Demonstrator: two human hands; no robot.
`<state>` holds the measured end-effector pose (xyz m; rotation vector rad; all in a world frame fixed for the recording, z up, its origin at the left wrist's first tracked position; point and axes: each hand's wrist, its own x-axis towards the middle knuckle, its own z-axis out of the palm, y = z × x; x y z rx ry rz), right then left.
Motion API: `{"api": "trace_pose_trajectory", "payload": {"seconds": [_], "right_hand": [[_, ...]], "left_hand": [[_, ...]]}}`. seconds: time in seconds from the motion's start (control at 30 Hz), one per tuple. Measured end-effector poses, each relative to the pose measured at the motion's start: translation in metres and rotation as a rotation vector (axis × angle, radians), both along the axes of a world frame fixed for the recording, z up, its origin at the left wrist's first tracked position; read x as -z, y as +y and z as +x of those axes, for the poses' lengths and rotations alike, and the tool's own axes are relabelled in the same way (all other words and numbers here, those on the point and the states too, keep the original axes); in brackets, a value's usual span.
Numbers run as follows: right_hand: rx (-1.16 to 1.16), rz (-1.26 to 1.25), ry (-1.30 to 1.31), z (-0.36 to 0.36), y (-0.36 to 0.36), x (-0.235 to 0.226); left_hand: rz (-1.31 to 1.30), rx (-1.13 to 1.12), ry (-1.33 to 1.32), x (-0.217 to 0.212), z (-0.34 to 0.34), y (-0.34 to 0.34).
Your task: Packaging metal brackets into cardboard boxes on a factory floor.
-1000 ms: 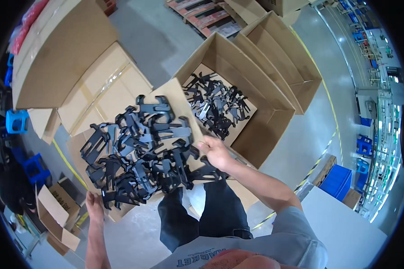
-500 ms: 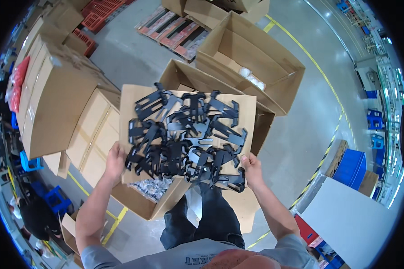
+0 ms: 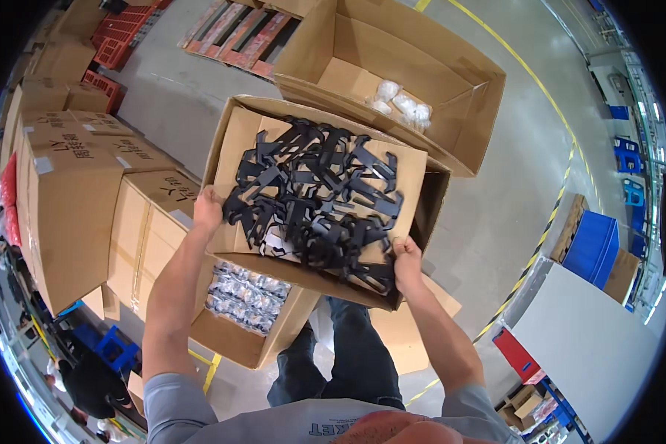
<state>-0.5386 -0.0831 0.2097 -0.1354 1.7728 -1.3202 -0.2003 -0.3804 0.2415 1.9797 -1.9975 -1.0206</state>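
A flat cardboard sheet [image 3: 412, 170] carries a heap of black plastic clip-like brackets [image 3: 322, 189]. My left hand [image 3: 208, 210] is closed on its left edge, and my right hand [image 3: 407, 260] grips the lower right corner with the thumb on top. The sheet lies within the outline of a large open carton [image 3: 435, 203], close to its rim; how deep it sits inside, I cannot tell. Whatever lies beneath the sheet is hidden. Just below my left hand, a smaller open carton [image 3: 229, 337] holds several rows of clear-wrapped pieces [image 3: 248, 296].
Beyond the large carton stands another open carton [image 3: 392, 44] with white wrapped bundles [image 3: 401, 103]. Closed cartons [image 3: 70, 200] are stacked at left. A pallet [image 3: 233, 37] lies at the far side. At right are a white tabletop [image 3: 570, 348] and a blue bin [image 3: 590, 250].
The sheet of brackets has moved away from my body and down into the large carton's opening, turning slightly clockwise. The wrapped pieces in the smaller carton are now more exposed.
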Motion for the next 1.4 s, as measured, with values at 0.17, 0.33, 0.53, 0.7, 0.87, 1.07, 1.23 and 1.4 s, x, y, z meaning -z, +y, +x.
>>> {"api": "trace_pose_trajectory", "payload": {"seconds": [0.17, 0.33, 0.53, 0.7, 0.87, 1.07, 1.23, 1.4], "right_hand": [[0.089, 0.087, 0.095, 0.009, -0.017, 0.056], [0.139, 0.196, 0.096, 0.004, -0.019, 0.123], [0.138, 0.38, 0.05, 0.0, -0.03, 0.173], [0.159, 0.552, 0.001, -0.009, -0.037, 0.205], [0.198, 0.713, -0.04, -0.033, -0.04, 0.231], [0.205, 0.841, -0.066, -0.04, -0.038, 0.245], [0.081, 0.831, 0.123, -0.044, -0.03, 0.264], [-0.032, 0.797, 0.294, -0.043, -0.028, 0.283]], "left_hand": [[0.029, -0.068, 0.021, 0.066, -0.008, -0.011], [0.042, -0.135, 0.091, 0.133, 0.004, -0.01], [0.182, -0.1, 0.011, 0.189, -0.015, -0.013], [0.155, -0.064, -0.299, 0.206, -0.038, -0.021], [0.198, -0.086, -0.397, 0.221, -0.05, -0.036], [0.108, -0.044, -0.465, 0.233, -0.04, -0.053], [0.259, 0.037, -0.656, 0.216, -0.073, -0.046], [0.003, 0.301, -0.779, 0.221, -0.081, -0.004]]}}
